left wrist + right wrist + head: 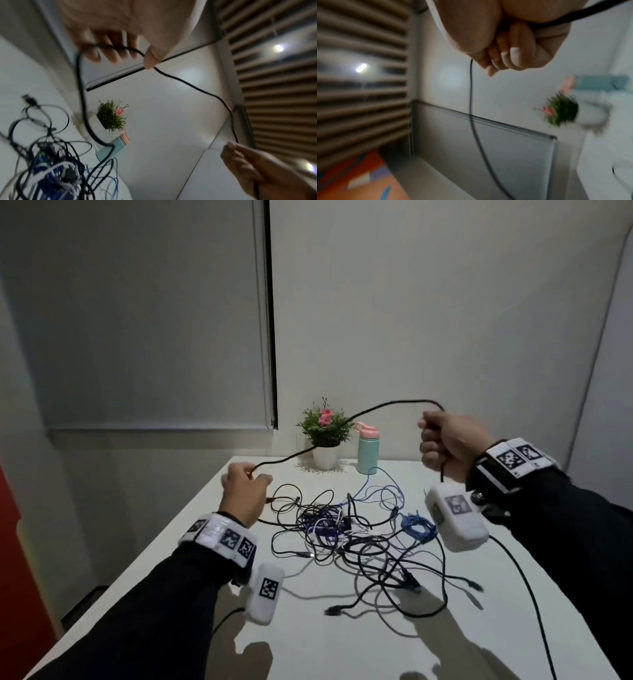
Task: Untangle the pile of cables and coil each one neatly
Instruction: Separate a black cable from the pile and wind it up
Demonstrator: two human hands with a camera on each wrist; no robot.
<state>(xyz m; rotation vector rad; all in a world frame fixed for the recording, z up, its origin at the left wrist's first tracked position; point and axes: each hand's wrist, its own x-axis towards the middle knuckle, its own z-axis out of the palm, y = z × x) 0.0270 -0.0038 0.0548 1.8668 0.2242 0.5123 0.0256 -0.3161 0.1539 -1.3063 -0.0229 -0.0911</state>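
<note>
Both hands are gripping one black cable (346, 419) above the table (342, 645), left hand (245, 491) pinching it low at left, right hand (448, 440) fisted round it higher at right, its span running left-right while the pile (349, 532) is lying between, nearer the left hand.

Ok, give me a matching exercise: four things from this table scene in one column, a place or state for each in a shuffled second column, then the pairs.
Things:
1. black cable
2. water bottle
3. potted plant
4. cable pile

Places or states:
A. tangled on the middle of the white table
B. white pot, far edge of the table
C. lifted, strung between the left hand and right hand
D. teal, pink lid, right of the plant

Pairs: 1-C, 2-D, 3-B, 4-A
</note>
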